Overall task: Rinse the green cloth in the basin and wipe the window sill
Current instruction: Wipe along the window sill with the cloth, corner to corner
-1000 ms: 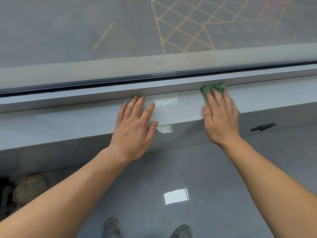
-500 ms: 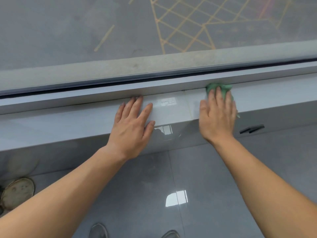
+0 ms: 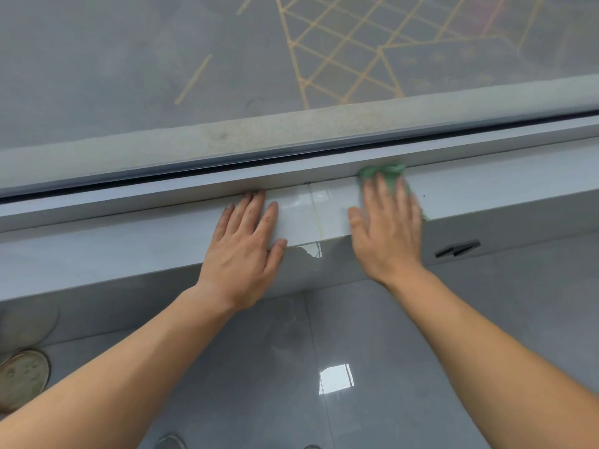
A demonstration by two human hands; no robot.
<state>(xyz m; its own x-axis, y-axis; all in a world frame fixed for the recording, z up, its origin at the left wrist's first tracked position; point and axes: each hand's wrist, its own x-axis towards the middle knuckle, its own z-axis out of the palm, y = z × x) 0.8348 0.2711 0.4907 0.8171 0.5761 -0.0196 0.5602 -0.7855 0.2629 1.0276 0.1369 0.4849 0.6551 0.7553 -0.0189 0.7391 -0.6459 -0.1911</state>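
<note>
The pale grey window sill (image 3: 129, 241) runs across the view below the window frame. My right hand (image 3: 387, 231) lies flat on the green cloth (image 3: 387, 172) and presses it onto the sill against the frame. Only the cloth's far edge and a sliver at the right show past my fingers. My left hand (image 3: 243, 251) rests flat on the sill to the left, fingers spread, holding nothing. A wet shine marks the sill between my hands.
The window glass (image 3: 162, 59) rises behind the frame rail (image 3: 194, 186). A black handle (image 3: 457, 248) sticks out of the wall below the sill at right. A round basin (image 3: 21, 379) sits on the tiled floor at far left. Shoe tips show at the bottom edge.
My right hand with the cloth has shifted a little left along the sill, closer to my left hand. The left hand stays planted.
</note>
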